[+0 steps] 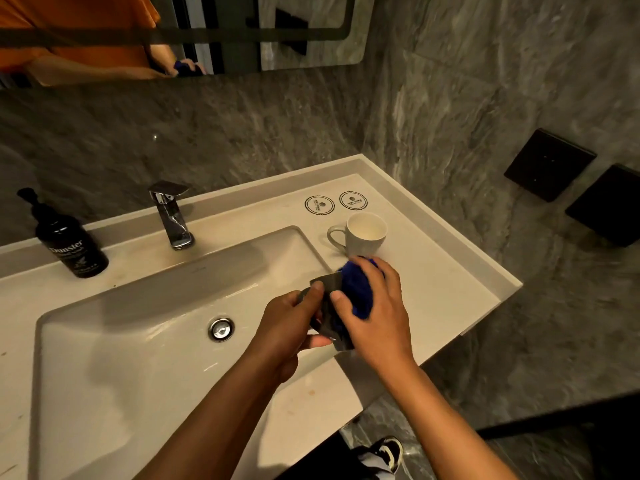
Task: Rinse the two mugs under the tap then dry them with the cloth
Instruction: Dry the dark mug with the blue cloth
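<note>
A dark grey mug [329, 315] is held over the right rim of the sink. My left hand [289, 327] grips it from the left, thumb on its side. My right hand [379, 306] holds a bunched blue cloth [358, 289] pressed against the mug's upper right, at or in its mouth. A white mug [363, 237] stands upright on the counter just behind my right hand, handle to the left. The tap [171, 216] stands at the back of the basin with no water running.
A black pump bottle [71, 242] stands at the back left of the counter [433, 289]. Two round coasters [334, 202] lie behind the white mug. The sink basin [138, 341] has a chrome drain [221, 329]. Grey stone walls close the back and right.
</note>
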